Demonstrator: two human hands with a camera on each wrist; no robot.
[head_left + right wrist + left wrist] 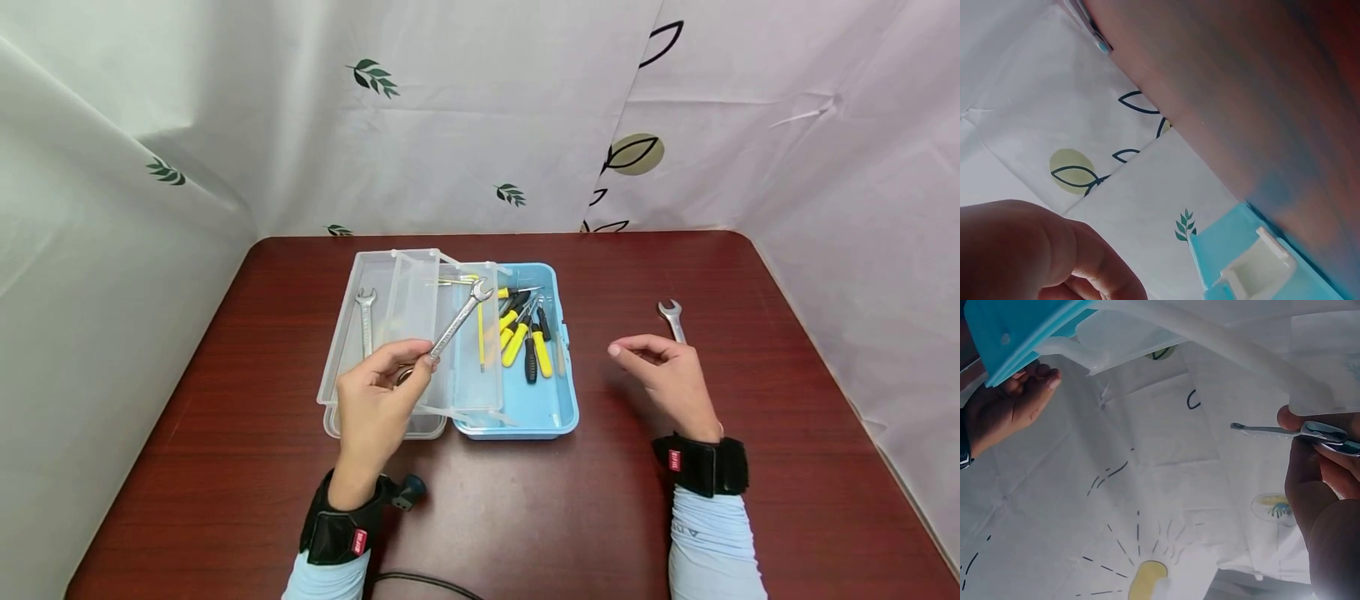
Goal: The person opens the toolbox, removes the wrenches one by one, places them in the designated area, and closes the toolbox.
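Observation:
My left hand (pixel 378 387) pinches the lower end of a silver open-end wrench (pixel 459 321) and holds it tilted above the clear lid tray (pixel 341 333) of an open light-blue toolbox (pixel 558 408). In the left wrist view the fingers (pixel 1310 487) grip that wrench (pixel 1272 430). A second wrench (pixel 365 321) lies in the clear tray. My right hand (pixel 663 375) hovers loosely curled over the table, holding nothing, just in front of a third wrench (pixel 671 318) lying on the wood.
Several yellow and black screwdrivers (pixel 521 333) lie in the blue box. The dark red table (pixel 525 517) is walled by white leaf-print curtains (pixel 487 125) on three sides. A black cable (pixel 420 579) runs near the front edge.

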